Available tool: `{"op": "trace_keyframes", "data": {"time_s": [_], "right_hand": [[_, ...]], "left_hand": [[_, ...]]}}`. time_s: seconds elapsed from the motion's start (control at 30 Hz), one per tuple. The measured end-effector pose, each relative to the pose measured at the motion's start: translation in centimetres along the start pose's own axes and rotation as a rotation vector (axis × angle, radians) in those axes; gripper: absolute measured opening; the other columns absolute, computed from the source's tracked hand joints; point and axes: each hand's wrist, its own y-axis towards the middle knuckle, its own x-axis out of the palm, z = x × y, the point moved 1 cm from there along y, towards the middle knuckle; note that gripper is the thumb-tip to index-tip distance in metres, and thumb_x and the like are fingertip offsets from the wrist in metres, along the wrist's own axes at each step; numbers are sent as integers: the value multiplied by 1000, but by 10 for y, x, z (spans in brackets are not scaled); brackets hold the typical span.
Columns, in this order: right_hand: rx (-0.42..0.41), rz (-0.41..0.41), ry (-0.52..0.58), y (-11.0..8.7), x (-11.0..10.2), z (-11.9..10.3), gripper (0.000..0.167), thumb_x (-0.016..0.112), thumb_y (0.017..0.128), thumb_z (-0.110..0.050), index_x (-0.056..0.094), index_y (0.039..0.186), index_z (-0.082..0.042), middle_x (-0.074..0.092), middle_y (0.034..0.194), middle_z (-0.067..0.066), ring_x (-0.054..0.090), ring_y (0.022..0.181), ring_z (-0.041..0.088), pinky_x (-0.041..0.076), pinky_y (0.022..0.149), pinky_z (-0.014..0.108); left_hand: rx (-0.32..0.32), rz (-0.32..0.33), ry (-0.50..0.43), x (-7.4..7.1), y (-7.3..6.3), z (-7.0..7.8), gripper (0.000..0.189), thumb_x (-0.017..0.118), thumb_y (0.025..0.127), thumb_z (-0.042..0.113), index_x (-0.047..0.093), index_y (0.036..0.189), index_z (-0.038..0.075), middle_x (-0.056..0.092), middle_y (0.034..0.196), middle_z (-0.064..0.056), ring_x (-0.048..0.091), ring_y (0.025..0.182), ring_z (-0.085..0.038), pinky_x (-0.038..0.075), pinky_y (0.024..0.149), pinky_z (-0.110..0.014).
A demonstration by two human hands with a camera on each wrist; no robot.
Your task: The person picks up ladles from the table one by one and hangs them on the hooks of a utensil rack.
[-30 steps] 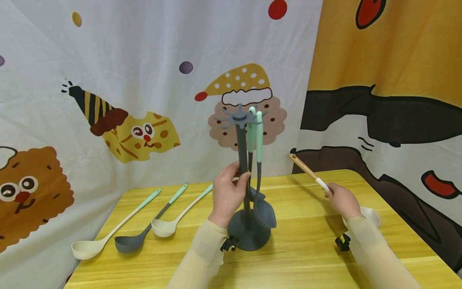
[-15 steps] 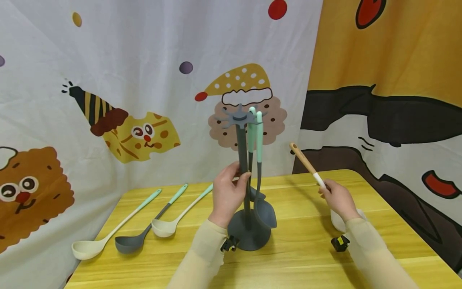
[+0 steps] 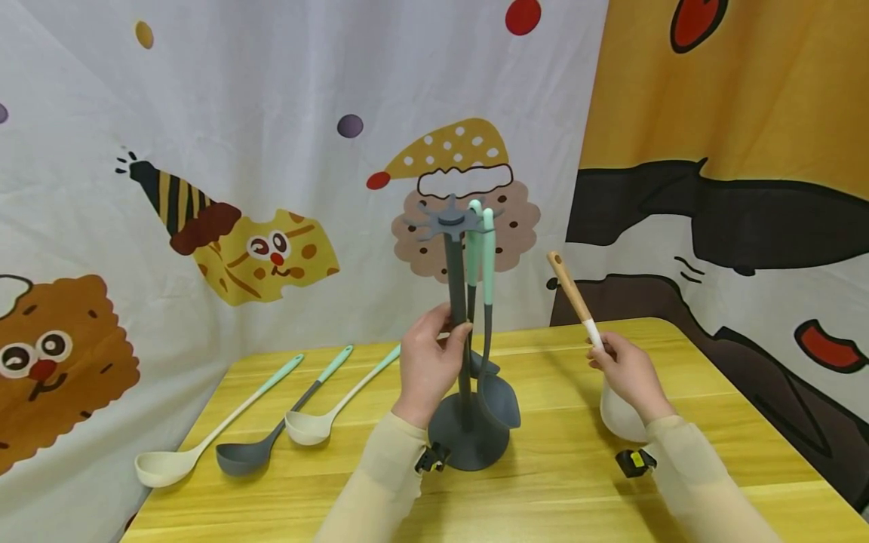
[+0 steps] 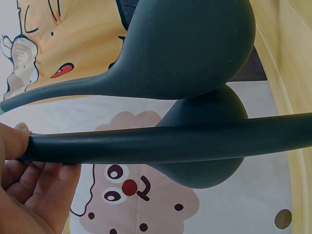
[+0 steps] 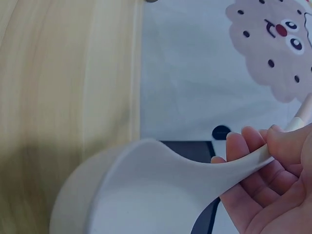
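Note:
My left hand (image 3: 434,363) grips the pole of a dark grey utensil stand (image 3: 468,449), whose round base is on the table and whose top carries a ring of hooks. Two dark grey ladles with mint handles hang on its right side; the front ladle (image 3: 498,400) partly covers the other. In the left wrist view both dark bowls show beyond the pole (image 4: 146,141). To the right of the stand, my right hand (image 3: 627,369) pinches the neck of a white ladle (image 5: 146,190) with a wooden handle end. Its handle leans up and left, its bowl hanging below the hand.
Left of the stand on the wooden table (image 3: 563,498) lie a cream ladle (image 3: 166,467), a dark grey ladle (image 3: 244,458) and a smaller cream ladle (image 3: 310,428), all with mint handles. A printed curtain (image 3: 285,90) hangs behind the table.
My right hand has moved a little left with the white ladle, whose handle has swung more upright and whose bowl has come down into fuller view. The left hand and stand have stayed put.

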Motion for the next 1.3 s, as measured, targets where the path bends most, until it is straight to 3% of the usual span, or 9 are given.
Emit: {"op": "trace_keyframes", "data": {"time_s": [0.7,0.8,1.03,1.3], "right_hand": [[-160,91,89,-10,-10,-55,17,59,101,-11,59,113,0,68,94,12,70,86,29,53,84,56],[-194,104,106,-12,-12,-66,17,59,101,-11,59,113,0,68,93,11,69,84,24,56,82,49],[-263,125,155,-13,-17,-86,16,60,99,-7,61,113,1,70,94,12,70,79,20,53,74,15],[-260,136,160,-18,-20,-104,18,63,98,-9,62,114,-1,71,93,9,70,79,13,50,76,13]], "left_hand": [[-1,-5,2,0,-1,2,20,72,92,14,69,109,5,68,93,-8,70,87,-21,59,69,-26],[10,-3,8,0,0,2,20,72,92,14,69,110,5,68,93,-8,70,86,-21,59,69,-26],[11,-3,-1,-1,0,1,22,73,91,13,69,110,5,68,93,-8,70,86,-21,59,69,-26],[22,-4,-2,-1,0,0,21,72,92,15,69,110,4,68,93,-9,70,86,-21,59,69,-27]]}}
